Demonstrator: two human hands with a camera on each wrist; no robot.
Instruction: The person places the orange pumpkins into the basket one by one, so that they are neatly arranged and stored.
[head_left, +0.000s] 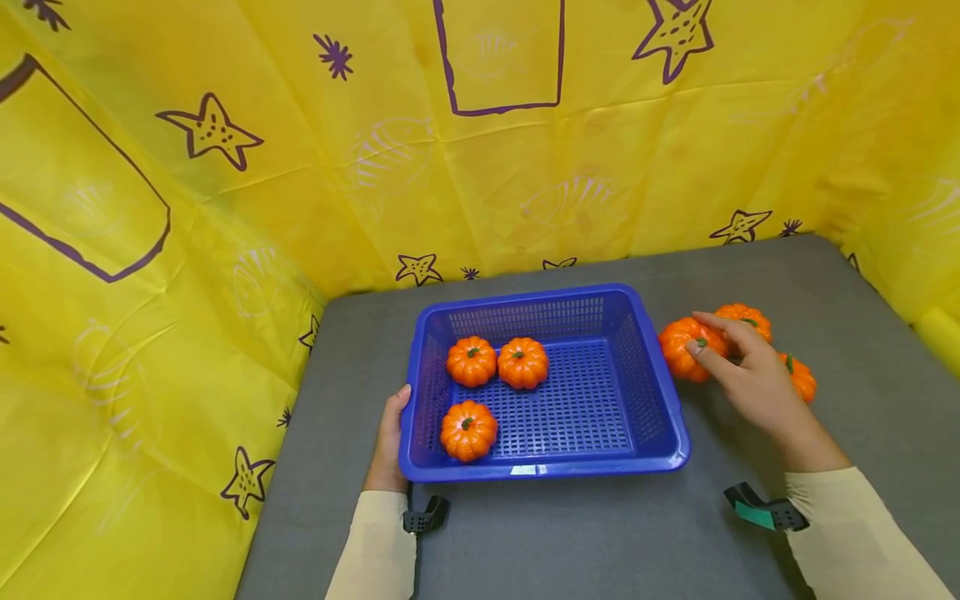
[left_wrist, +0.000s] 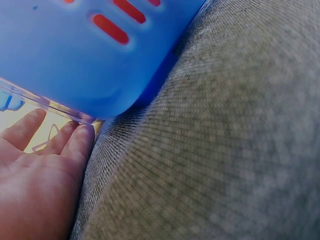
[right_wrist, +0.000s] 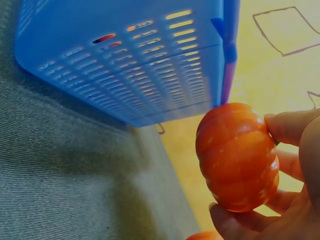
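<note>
My right hand grips a small orange pumpkin with a green stem. In the right wrist view this ribbed pumpkin is held off the table, close beside the basket's rim. The blue plastic basket holds three more pumpkins: one at the back left, one beside it and one at the front left. At the basket's left side rests my left hand. Its fairly straight fingers touch the rim from below in the left wrist view; its thumb is hidden there.
Two other pumpkins lie on the grey table right of the basket, one behind my right hand and one partly hidden by it. A yellow cloth with purple starfish drawings hangs behind and at both sides. Black straps sit at the wrists.
</note>
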